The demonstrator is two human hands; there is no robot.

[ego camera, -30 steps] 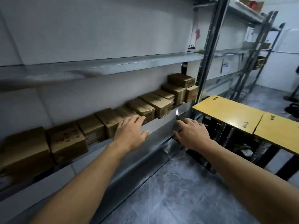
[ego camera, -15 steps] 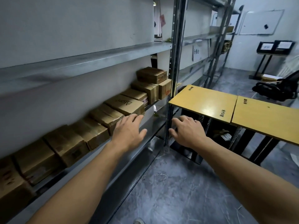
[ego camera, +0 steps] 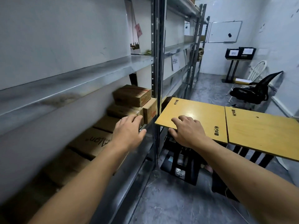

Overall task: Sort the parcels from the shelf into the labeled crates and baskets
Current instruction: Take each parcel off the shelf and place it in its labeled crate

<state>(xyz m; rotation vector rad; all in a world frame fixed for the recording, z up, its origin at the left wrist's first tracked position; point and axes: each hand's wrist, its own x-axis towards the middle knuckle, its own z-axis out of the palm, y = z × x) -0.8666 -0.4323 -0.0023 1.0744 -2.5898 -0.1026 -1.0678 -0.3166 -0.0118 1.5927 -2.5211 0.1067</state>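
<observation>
As its fingers [ego camera: 135,118] spread loosely over the end of a row of cardboard parcels [ego camera: 95,139], the person's left hand [ego camera: 127,131] reaches into the metal shelf [ego camera: 90,81], gripping nothing; whether the fingertips touch the nearest carton cannot be told, as the hand is blurred. The right hand [ego camera: 186,131] hangs just beyond the shelf's upright post [ego camera: 156,62], palm down, fingers relaxed and parted, empty, in front of the near corner of a yellow board [ego camera: 199,110]; contact with the board cannot be told. The parcels lie in a line along the shelf's lower level, running from the near left toward the post. At the post end, one brown box [ego camera: 131,94] sits stacked on another [ego camera: 124,110], with a smaller carton [ego camera: 149,110] just beside them against the post. A second yellow board [ego camera: 262,131] adjoins the first, farther from the shelf. Beneath the boards, near the shelf's foot, stands a dark crate [ego camera: 182,167] on the grey floor [ego camera: 178,204]. Well beyond the shelf, a black office chair [ego camera: 254,92] and two dark bins on a stand [ego camera: 239,53] line the far wall under a whiteboard [ego camera: 224,31].
</observation>
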